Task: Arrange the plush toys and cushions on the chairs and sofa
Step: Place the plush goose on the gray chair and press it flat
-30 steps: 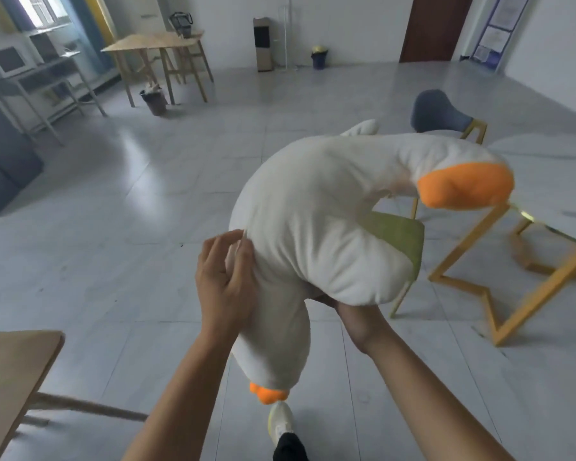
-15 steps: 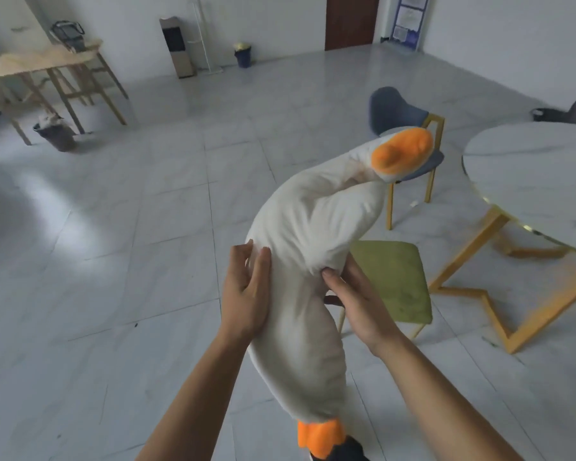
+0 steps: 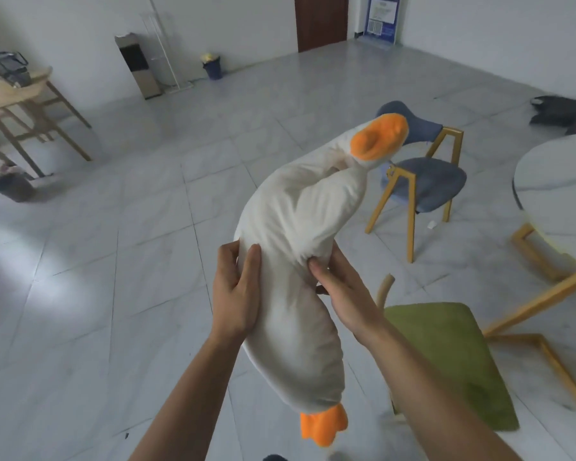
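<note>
- Goose plush [image 3: 296, 261] now stands nearly upright in the air, held between both hands at its middle. The orange beak is up and tilted twd the blue chair [image 3: 426, 184], the orange feet hang at the bottom.
- L hand [image 3: 236, 294] grips the goose's L flank: thumb and fingers lie along the fabric and wrap it.
- R hand [image 3: 343, 294] grips the opposite side. Its thumb digs into a gathered fold; the rest of the fingers are hidden behind the body.
- Plush isn't on any seat yet, so it's still in transit. It hangs over the floor, just L of the green chair [image 3: 446, 361].
- Meaning for the task: the goose looks straightened and under control, prob. ready to be set on a chair. Green seat is nearest, blue one is further off. Can't tell which is the target.
- Vs 1 s ago: the goose was doubled over, head drooping R across the green seat, w/ the R hand underneath. Now it's unbent and the R hand is on its side.
- Vs 0.5 s ago: same two-hand hold, pose about the same. The view is swung R, so the green chair sits lower R by the R forearm, and the round table [image 3: 559, 181] is at the R edge.
</note>
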{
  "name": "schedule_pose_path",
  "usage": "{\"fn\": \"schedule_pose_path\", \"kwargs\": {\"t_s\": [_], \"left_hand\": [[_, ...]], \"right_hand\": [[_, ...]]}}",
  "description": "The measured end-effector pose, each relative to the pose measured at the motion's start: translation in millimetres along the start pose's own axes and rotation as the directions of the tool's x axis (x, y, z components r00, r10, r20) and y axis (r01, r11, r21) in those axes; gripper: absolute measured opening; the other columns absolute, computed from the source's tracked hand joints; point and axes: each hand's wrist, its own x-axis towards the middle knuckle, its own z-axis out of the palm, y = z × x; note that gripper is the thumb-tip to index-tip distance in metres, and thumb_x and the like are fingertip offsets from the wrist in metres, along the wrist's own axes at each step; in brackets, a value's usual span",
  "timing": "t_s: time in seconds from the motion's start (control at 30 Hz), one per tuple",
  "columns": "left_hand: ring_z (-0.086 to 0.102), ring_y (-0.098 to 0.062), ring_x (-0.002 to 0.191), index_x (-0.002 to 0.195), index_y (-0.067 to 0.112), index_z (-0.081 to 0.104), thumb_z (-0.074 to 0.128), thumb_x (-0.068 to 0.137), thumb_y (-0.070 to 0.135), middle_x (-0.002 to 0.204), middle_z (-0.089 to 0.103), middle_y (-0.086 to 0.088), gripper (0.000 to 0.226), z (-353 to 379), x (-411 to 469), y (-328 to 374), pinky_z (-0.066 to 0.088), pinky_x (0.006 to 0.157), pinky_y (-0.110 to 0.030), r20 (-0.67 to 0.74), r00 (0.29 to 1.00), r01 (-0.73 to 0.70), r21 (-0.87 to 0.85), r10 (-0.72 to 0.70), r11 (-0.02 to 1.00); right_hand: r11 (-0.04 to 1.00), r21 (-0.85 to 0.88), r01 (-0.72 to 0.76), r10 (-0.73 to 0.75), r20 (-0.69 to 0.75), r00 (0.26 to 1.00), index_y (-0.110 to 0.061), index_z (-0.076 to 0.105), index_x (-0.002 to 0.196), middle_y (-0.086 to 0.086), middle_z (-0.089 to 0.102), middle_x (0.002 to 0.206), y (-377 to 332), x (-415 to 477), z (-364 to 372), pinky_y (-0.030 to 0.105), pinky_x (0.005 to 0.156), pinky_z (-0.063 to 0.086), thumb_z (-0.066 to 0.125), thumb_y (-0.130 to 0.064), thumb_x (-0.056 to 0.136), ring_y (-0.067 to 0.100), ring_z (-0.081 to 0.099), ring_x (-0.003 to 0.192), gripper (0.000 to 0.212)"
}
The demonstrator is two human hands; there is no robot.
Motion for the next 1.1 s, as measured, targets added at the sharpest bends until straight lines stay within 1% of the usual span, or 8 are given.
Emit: {"fn": "schedule_pose_path", "kwargs": {"t_s": [0.17,0.27,0.37,0.5,0.7,0.83,0.97,1.1], "left_hand": [[0.057,0.01,0.077,0.104,0.017,0.057,0.057,0.101,0.039,0.091,0.062,0.019,0.023,29,135,-23,0.043,0.067,-0.007,0.061,0.998,-0.002,-0.047,0.005,0.999],[0.052,0.005,0.068,0.094,0.012,0.056,0.056,0.102,0.034,0.074,0.058,0.025,0.023,59,223,-36,0.042,0.064,-0.011,0.147,0.989,-0.009,-0.068,0.019,0.998],[0.047,-0.004,0.066,0.089,0.009,0.053,0.056,0.102,0.036,0.072,0.051,0.015,0.03,98,299,-29,0.041,0.062,-0.017,0.271,0.96,-0.049,-0.077,0.068,0.996],[0.046,-0.006,0.066,0.087,0.01,0.052,0.056,0.102,0.036,0.073,0.051,0.01,0.03,175,371,5,0.041,0.062,-0.018,0.461,0.873,-0.109,-0.135,0.16,0.985],[0.043,-0.009,0.065,0.087,0.005,0.048,0.053,0.098,0.043,0.073,0.047,0.002,0.039,317,434,26,0.039,0.061,-0.027,0.654,0.722,-0.13,-0.192,0.226,0.973],[0.05,-0.008,0.071,0.088,0.011,0.053,0.052,0.096,0.045,0.077,0.055,0.006,0.034,416,469,34,0.044,0.069,-0.029,0.724,0.667,-0.08,-0.168,0.178,0.983],[0.065,-0.011,0.096,0.101,0.024,0.061,0.057,0.095,0.044,0.097,0.069,0.01,0.022,501,522,44,0.053,0.089,-0.04,0.779,0.615,-0.065,-0.098,0.117,0.993],[0.058,-0.003,0.123,0.119,0.037,0.061,0.065,0.087,0.053,0.121,0.067,0.022,0.036,564,587,57,0.047,0.107,-0.041,0.832,0.555,0.026,-0.019,0.002,0.999]], "right_hand": [[0.999,-0.045,-0.007,0.004,-0.076,0.997,-0.051,0.043,0.145,-0.026,0.063,0.132,-2,130,-3,0.042,0.107,0.05,0.051,-0.04,0.105,0.001,0.062,0.12,0.043],[0.998,-0.051,-0.036,0.027,-0.174,0.984,-0.054,0.047,0.141,-0.025,0.064,0.131,3,204,-12,0.044,0.11,0.048,0.053,-0.043,0.103,0.001,0.062,0.12,0.04],[0.999,-0.039,-0.024,0.011,-0.301,0.954,-0.05,0.046,0.144,-0.023,0.061,0.137,-8,261,-33,0.043,0.109,0.049,0.052,-0.04,0.104,0.004,0.061,0.124,0.042],[0.998,0.025,0.052,-0.033,-0.51,0.86,-0.037,0.048,0.147,-0.019,0.063,0.136,-27,311,-82,0.036,0.102,0.053,0.05,-0.034,0.104,0.004,0.062,0.123,0.043],[0.989,0.059,0.134,-0.05,-0.725,0.687,-0.033,0.06,0.135,-0.007,0.07,0.129,-21,368,-190,0.045,0.104,0.052,0.056,-0.038,0.098,0.013,0.067,0.12,0.038],[0.992,0.039,0.119,-0.043,-0.788,0.614,-0.029,0.066,0.128,-0.001,0.074,0.119,-7,411,-278,0.046,0.102,0.054,0.054,-0.027,0.104,0.018,0.07,0.115,0.027],[0.997,0.002,0.082,-0.043,-0.837,0.545,-0.028,0.073,0.11,0.022,0.071,0.106,-1,465,-365,0.063,0.096,0.052,0.056,-0.034,0.104,0.043,0.066,0.106,0.019],[0.999,-0.04,0.009,-0.039,-0.849,0.527,-0.025,0.074,0.116,0.002,0.077,0.1,-7,526,-433,0.049,0.094,0.058,0.055,-0.031,0.105,0.027,0.072,0.1,0.023]]}}
